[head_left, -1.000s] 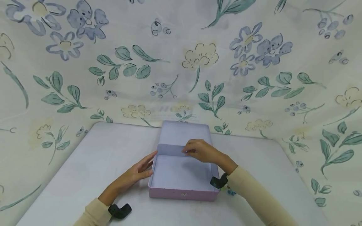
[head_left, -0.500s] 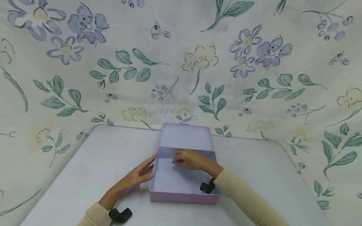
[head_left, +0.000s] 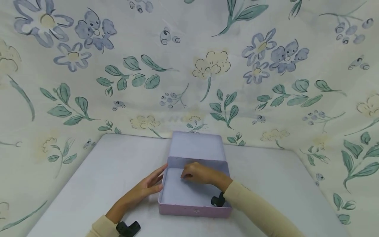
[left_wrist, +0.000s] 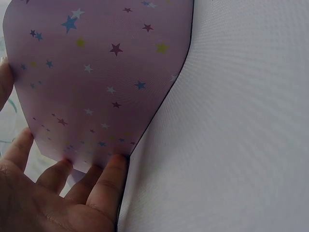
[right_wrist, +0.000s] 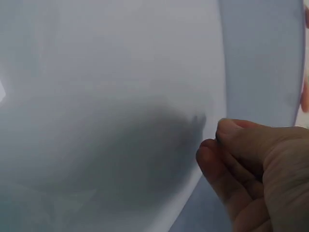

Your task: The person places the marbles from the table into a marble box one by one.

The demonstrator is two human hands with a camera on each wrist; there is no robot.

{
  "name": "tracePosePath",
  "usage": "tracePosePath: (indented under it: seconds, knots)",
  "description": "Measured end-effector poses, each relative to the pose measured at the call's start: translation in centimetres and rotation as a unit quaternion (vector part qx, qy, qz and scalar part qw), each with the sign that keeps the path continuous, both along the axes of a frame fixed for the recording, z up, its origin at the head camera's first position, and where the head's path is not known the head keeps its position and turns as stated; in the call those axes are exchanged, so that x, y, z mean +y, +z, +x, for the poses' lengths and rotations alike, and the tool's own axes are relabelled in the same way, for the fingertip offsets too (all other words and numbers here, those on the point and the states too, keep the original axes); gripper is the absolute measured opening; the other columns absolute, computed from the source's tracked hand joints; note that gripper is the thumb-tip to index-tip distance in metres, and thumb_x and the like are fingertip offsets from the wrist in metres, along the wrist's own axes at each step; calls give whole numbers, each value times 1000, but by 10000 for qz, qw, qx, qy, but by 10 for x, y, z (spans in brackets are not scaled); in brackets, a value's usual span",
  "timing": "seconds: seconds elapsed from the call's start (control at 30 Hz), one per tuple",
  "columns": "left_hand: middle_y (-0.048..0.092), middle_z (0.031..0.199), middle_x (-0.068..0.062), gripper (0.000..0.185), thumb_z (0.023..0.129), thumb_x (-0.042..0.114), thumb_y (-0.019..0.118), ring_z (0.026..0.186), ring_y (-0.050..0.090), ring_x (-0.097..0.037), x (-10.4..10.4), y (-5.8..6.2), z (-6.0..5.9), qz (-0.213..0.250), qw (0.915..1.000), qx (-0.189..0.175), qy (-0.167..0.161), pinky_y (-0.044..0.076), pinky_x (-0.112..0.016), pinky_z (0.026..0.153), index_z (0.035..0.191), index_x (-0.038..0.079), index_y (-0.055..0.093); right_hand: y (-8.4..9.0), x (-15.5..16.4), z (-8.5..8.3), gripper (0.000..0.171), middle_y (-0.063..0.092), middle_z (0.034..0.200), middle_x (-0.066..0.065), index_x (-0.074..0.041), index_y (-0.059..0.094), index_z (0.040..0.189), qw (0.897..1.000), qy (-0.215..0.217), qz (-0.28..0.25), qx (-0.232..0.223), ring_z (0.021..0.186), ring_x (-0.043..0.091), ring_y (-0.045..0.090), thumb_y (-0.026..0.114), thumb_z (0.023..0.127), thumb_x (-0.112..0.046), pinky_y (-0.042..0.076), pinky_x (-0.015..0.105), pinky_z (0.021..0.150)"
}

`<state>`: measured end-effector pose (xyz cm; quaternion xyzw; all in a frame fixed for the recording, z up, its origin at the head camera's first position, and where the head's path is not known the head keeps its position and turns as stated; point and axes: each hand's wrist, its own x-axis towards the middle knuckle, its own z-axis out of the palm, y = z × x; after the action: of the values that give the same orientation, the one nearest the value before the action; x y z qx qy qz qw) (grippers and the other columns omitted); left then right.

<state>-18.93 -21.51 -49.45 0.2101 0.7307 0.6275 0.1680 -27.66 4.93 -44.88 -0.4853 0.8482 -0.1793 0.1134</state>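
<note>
Since the earlier frames the right hand has come down from the back wall of the pink tin box and moved inward and to the left, so that it now sits low inside the tray over the pale floor. The left hand has kept its place against the box's left side.

The box stands open near the middle of the white surface, its front wall facing the person and its lid folded back flat behind it, toward the flowered cloth that hangs around the surface.

The left hand lies with fingers straight and spread, their tips pressing the outer left wall; in the left wrist view the fingertips touch the lower edge of the pink, star-printed side. Its grip is spread, pressing and holding nothing.

The right hand's fingers are curled, and in the right wrist view the thumb and forefinger tips are drawn together just above the grey inner floor. Whether that pressed-together grip pinches anything small cannot be told, since nothing shows plainly between the tips.

Cream sleeves cover both forearms, and a black camera mount sits at the right wrist, over the tray's near right corner.
</note>
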Motion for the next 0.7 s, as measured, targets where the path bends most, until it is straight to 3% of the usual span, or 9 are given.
tracePosePath:
  seconds: [0.43,0.7]
  knots:
    - [-2,170,-6,70,104,15,50,153,4,-47,8,0,-1,77,9998,-150,100,15,-67,119,162,28,13,-8,7,-1,12,71,93,2,-7,78,100,9996,116,-10,247,81,1,60,75,88,-6,51,9,73]
    - [-2,170,-6,69,104,15,49,153,3,-48,5,2,0,-4,9995,-267,161,17,-67,119,162,29,13,-10,3,-2,15,70,96,0,-10,78,104,9995,163,156,231,83,-1,57,74,90,-10,50,8,75]
